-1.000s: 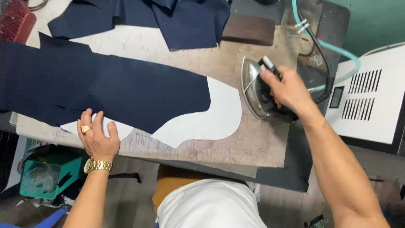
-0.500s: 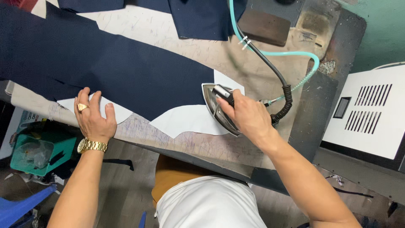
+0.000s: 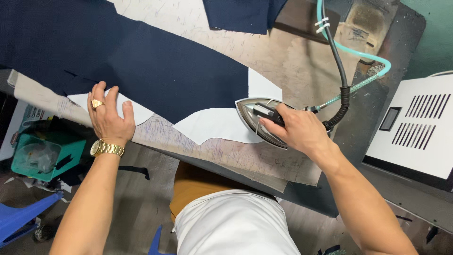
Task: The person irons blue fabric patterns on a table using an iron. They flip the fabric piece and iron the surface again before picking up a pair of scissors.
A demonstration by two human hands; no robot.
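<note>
A long navy fabric piece lies over white interlining on a worn ironing board. My left hand, with a gold ring and gold watch, rests flat on the fabric's near edge and the white layer at the board's front. My right hand grips the black handle of a steel steam iron, which sits on the white interlining at the fabric's right end. A black cord and a teal hose run from the iron to the upper right.
More navy pieces lie at the board's far side. A white vented machine box stands at the right. Below the board on the left are a green bin and a blue stool on the floor.
My right hand has slid the iron leftward from the board's right end onto the white interlining beside the navy fabric. My left hand has stayed pressed on the fabric's near edge.
</note>
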